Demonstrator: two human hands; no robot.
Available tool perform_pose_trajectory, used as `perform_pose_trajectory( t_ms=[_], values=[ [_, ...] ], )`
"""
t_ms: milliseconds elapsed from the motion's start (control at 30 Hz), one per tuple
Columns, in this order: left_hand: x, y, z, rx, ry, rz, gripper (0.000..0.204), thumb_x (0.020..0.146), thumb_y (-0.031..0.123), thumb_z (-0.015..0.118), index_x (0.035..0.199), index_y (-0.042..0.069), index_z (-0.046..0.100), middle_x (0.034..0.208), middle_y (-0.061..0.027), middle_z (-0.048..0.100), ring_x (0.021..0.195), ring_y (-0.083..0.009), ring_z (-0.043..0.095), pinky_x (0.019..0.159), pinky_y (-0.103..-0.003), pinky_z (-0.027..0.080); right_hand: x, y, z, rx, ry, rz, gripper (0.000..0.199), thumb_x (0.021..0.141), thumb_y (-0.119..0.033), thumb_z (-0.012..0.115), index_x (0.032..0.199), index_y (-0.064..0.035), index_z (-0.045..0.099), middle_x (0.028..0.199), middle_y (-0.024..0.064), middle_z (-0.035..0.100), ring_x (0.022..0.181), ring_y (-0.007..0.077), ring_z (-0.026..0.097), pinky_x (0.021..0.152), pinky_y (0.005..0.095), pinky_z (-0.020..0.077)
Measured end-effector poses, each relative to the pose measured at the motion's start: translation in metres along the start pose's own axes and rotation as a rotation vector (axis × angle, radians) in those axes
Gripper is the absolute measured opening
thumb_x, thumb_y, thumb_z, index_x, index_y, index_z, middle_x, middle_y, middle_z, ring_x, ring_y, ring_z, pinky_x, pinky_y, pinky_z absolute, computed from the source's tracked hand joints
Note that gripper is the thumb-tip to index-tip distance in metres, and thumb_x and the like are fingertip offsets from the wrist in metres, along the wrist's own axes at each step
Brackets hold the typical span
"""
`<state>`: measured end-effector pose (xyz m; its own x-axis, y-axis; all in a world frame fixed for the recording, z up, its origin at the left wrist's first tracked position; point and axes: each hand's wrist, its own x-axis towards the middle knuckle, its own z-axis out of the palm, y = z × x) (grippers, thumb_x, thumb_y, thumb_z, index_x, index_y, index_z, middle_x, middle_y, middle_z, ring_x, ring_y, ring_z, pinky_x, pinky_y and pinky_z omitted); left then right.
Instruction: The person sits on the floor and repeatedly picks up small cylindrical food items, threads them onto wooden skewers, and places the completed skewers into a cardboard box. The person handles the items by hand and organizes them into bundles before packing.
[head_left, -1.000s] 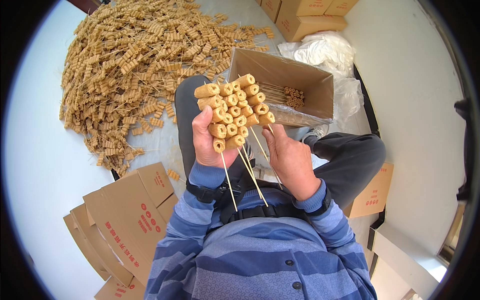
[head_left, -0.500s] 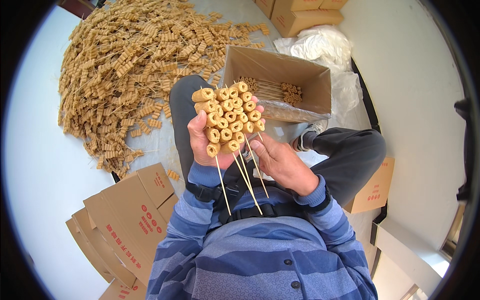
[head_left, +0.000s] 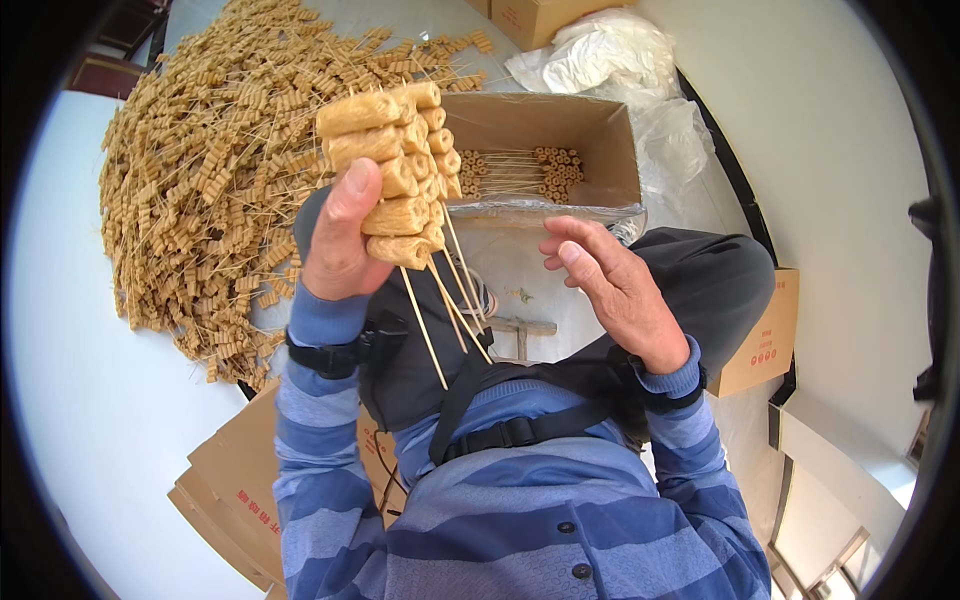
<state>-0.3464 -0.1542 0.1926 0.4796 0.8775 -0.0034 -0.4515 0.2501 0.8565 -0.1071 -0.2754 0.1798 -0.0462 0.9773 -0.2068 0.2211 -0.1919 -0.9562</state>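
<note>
My left hand (head_left: 342, 240) is closed round a bundle of skewers (head_left: 395, 215) threaded with hollow tan rolls, possibly tofu skin. The rolls stack in several rows, and thin bare sticks hang down below them. Only the thumb shows plainly on this hand; the rolls cover its other fingers. To the right, apart from the bundle, my right hand (head_left: 625, 295) is raised with bent, parted fingers and nothing in it. Beyond it stands an open cardboard box (head_left: 540, 120) with a clear plastic liner. More skewers (head_left: 515, 175) lie in it, their rolls at two opposite sides and sticks between.
A large heap of loose skewers (head_left: 200, 200) covers the floor at the left. Flattened cartons (head_left: 235, 460) lie at the lower left. White plastic sheeting (head_left: 610, 60) is bunched behind the box. Another carton (head_left: 765, 330) stands by my knee, near the right wall (head_left: 830, 180).
My left hand has moved left and up with the skewers, turning them so the rolls' sides show. My right hand has come away from the sticks to the right and opened.
</note>
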Motion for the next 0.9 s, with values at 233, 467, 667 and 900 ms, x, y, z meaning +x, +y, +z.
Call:
perform_pose_trajectory(
  t_ms=[233,467,667,900],
  values=[
    [0.143,-0.041,0.003,1.163,-0.497,-0.06,0.095,0.087,0.048,0.07,0.155,0.003,0.019,0.142,-0.0202,0.041,0.129,-0.0323,0.047,0.108,-0.043,0.041,0.01,0.047,-0.02,0.031,-0.015,0.142,0.032,0.105,-0.022,0.053,0.128,0.0,0.058,0.107,0.0075,0.068,0.098,0.0143,0.065,0.083,0.0285,0.0511],
    [0.208,-0.196,-0.04,1.598,-0.897,-0.482,0.107,0.08,0.055,0.072,0.157,0.005,0.017,0.143,-0.0265,0.038,0.135,-0.0431,0.039,0.113,-0.052,0.032,0.019,0.058,-0.03,-0.059,0.041,0.186,0.025,0.098,-0.018,0.061,0.12,-0.0039,0.062,0.106,0.0149,0.068,0.094,0.0347,0.067,0.082,0.0383,0.0543],
    [0.208,-0.286,-0.076,1.632,-0.979,-0.793,0.11,0.079,0.051,0.073,0.159,0.009,0.01,0.157,-0.031,0.023,0.146,-0.0476,0.023,0.12,-0.057,0.019,0.037,0.06,-0.038,-0.037,-0.046,0.172,0.032,0.09,-0.013,0.07,0.119,-0.0023,0.062,0.096,0.015,0.068,0.086,0.0334,0.067,0.075,0.0393,0.0548],
    [0.199,-0.337,-0.106,1.705,-0.986,-0.706,0.105,0.081,0.046,0.074,0.159,0.011,0.013,0.153,-0.0269,0.03,0.142,-0.0467,0.03,0.118,-0.057,0.024,0.048,0.064,-0.042,0.01,-0.097,0.22,0.033,0.09,-0.013,0.071,0.12,-0.003,0.063,0.09,0.0126,0.069,0.081,0.0302,0.068,0.072,0.0377,0.0555]
  ],
)
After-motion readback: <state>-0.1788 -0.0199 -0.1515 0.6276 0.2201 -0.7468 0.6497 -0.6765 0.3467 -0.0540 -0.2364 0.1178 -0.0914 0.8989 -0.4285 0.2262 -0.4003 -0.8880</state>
